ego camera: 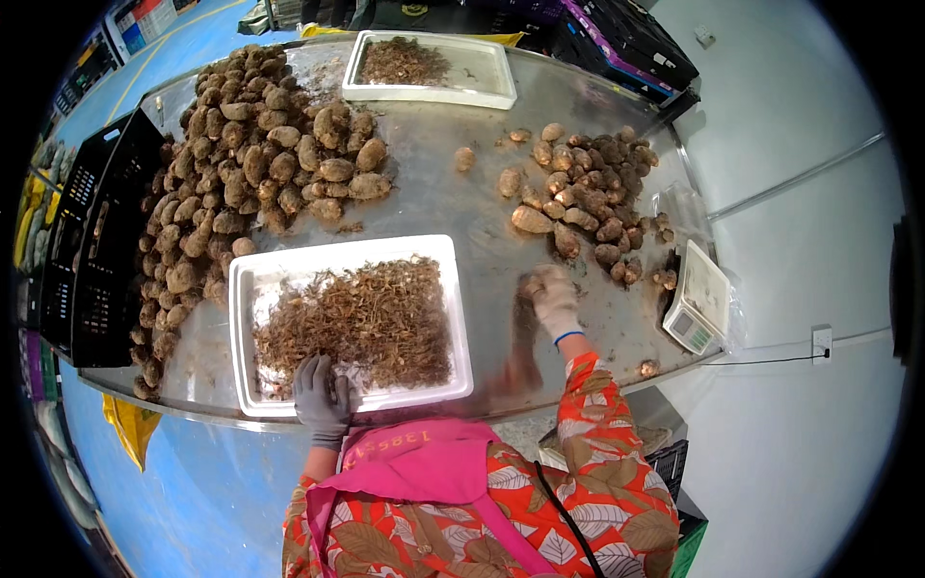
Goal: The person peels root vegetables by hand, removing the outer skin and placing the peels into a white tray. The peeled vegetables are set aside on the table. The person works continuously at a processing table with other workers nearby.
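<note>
My left hand (pixel 321 401), in a grey glove, rests over the near rim of a white tray (pixel 462 318) heaped with brown fibrous root and skin scraps (pixel 361 318). Its fingers are bent; whether they hold anything is unclear. My right hand (pixel 555 298), in a pale glove with a blue cuff edge, is low over the metal table, right of the tray. Its fingers are curled and blurred, so a held thing cannot be made out. Beyond it lies a pile of cleaner taro corms (pixel 582 188). A larger pile of hairy brown taro corms (pixel 253 152) covers the table's left side.
A second white tray (pixel 477 97) with scraps stands at the metal table's (pixel 433 195) far edge. Black plastic crates (pixel 108 246) stand at left, more stacked crates (pixel 636 43) at far right. A digital scale (pixel 704 296) and a clear plastic bag (pixel 679 206) lie by the right edge.
</note>
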A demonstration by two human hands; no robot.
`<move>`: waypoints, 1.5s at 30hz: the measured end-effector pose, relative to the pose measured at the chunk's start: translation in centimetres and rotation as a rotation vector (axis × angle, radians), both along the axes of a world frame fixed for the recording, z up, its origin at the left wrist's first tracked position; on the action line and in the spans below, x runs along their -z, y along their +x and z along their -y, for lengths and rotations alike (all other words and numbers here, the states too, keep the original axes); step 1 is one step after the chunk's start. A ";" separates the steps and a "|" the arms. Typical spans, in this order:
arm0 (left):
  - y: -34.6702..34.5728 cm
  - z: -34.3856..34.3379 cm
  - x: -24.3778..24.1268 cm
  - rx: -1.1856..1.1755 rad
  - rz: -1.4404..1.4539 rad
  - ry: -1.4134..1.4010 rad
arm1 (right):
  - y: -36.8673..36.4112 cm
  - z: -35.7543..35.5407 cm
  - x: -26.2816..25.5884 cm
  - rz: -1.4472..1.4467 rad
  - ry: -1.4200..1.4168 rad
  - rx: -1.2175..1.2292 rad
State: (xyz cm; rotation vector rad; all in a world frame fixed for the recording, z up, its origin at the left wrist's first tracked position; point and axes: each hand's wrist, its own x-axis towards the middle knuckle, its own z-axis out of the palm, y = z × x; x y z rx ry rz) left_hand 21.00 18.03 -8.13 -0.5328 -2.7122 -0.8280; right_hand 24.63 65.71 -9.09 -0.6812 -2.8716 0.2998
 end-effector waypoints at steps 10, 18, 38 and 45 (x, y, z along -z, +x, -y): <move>0.2 0.0 0.0 0.008 -0.016 0.012 | -0.3 1.4 -1.8 -0.050 -0.106 0.171; 0.3 0.2 -1.6 -0.044 -0.001 0.221 | -2.7 4.7 -7.7 -0.538 -1.847 0.127; -0.4 4.2 -1.1 -0.053 0.113 0.140 | 0.3 8.8 -3.6 -0.611 -1.375 -0.049; -1.5 3.9 0.0 0.027 0.002 -0.051 | 5.5 -3.9 4.7 -0.647 -0.839 0.525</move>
